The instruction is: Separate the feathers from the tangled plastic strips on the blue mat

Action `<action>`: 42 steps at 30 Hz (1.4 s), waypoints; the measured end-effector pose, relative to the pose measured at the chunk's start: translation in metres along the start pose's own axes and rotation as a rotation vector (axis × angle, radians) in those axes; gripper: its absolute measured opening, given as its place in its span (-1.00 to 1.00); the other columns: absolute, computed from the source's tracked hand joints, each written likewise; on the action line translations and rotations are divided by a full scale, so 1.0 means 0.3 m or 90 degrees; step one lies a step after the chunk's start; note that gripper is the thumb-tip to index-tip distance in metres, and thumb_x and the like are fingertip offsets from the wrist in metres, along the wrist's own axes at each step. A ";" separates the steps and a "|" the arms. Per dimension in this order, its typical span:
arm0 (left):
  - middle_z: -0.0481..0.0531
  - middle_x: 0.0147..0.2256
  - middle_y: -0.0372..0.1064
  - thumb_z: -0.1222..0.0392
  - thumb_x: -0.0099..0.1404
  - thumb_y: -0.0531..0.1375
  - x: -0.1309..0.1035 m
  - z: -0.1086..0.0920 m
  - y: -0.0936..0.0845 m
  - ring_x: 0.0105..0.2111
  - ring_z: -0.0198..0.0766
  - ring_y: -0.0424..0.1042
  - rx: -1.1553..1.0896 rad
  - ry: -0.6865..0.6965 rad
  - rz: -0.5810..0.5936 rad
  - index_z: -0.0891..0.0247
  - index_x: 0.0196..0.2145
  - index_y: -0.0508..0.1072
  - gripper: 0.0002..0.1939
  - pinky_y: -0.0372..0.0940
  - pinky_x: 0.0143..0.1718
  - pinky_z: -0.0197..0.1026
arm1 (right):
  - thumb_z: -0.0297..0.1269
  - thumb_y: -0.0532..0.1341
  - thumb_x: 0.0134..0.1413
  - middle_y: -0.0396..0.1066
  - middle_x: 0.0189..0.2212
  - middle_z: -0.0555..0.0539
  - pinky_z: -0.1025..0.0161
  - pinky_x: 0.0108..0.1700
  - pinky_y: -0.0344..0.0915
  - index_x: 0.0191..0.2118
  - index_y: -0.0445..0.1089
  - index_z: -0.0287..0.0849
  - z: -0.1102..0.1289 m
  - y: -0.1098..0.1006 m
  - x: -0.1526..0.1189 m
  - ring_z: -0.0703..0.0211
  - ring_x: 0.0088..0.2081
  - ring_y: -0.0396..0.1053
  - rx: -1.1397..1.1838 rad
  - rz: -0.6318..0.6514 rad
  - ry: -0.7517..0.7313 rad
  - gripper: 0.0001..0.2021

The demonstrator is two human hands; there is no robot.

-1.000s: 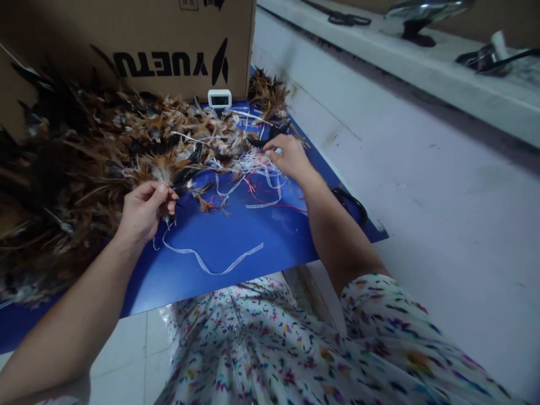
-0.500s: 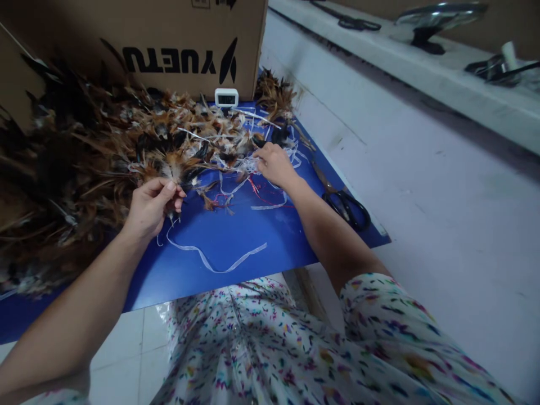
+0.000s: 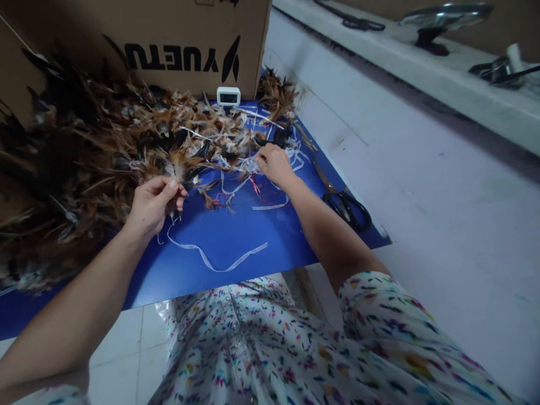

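Observation:
My left hand (image 3: pixel 156 203) is closed in a pinch on a small bunch of brown and black feathers at the near edge of the feather pile (image 3: pixel 105 146). From below its fingers a thin white ribbon (image 3: pixel 206 259) curls across the blue table. My right hand (image 3: pixel 276 164) reaches down at the right end of the pile, fingers bent together over tangled white ribbons (image 3: pixel 248 164); what its fingertips grip, if anything, is hidden. Red threads (image 3: pixel 255 184) and a loose feather tuft (image 3: pixel 208 200) lie between the hands.
Black-handled scissors (image 3: pixel 348 209) lie by the table's right edge. A small white digital clock (image 3: pixel 228 97) stands before a large cardboard box (image 3: pixel 185 28). Another feather bunch (image 3: pixel 277 93) is beside the box. Tools rest on a ledge (image 3: pixel 392 50) at upper right.
My right hand has curled its fingers in slightly and a dark feather near its fingertips no longer shows. My left hand keeps its pinch; the view has shifted slightly.

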State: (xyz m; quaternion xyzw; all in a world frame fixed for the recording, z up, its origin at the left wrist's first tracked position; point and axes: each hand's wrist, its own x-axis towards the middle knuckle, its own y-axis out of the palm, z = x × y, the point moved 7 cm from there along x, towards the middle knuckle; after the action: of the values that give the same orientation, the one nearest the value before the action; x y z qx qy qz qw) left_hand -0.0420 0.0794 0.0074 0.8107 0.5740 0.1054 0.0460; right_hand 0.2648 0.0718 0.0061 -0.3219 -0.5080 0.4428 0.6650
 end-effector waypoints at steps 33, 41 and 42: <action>0.01 -0.57 0.47 -0.07 -0.15 0.53 -0.002 -0.003 0.008 -0.70 -0.42 0.35 0.015 0.007 0.013 0.33 -0.53 0.51 -0.56 0.29 -0.71 -0.38 | 0.29 0.19 0.10 0.45 -0.40 -0.02 0.19 -0.35 0.45 -0.35 0.35 -0.07 -0.231 -0.237 0.002 0.18 -0.34 0.47 0.571 -0.327 0.066 -0.54; -0.01 -0.57 0.48 -0.06 -0.16 0.54 -0.001 0.001 0.006 -0.70 -0.41 0.35 0.004 0.003 0.010 0.32 -0.53 0.50 -0.56 0.29 -0.71 -0.36 | -0.08 0.22 0.16 0.47 -0.42 -0.04 -0.01 -0.07 0.43 -0.35 0.42 -0.10 -0.204 -0.186 -0.028 0.08 -0.29 0.45 0.282 -0.271 0.083 -0.80; 0.00 -0.57 0.48 -0.06 -0.16 0.53 -0.001 0.000 0.007 -0.70 -0.41 0.35 0.003 0.007 0.013 0.33 -0.53 0.49 -0.56 0.29 -0.71 -0.36 | -0.18 0.20 0.16 0.49 -0.38 -0.07 -0.05 -0.02 0.41 -0.33 0.44 -0.09 -0.186 -0.182 -0.032 0.05 -0.25 0.45 0.231 -0.246 0.074 -0.87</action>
State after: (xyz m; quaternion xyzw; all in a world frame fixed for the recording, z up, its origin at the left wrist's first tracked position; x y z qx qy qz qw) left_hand -0.0403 0.0783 0.0078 0.8161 0.5663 0.1086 0.0399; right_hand 0.3319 0.0424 0.0347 -0.1199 -0.4333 0.3723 0.8119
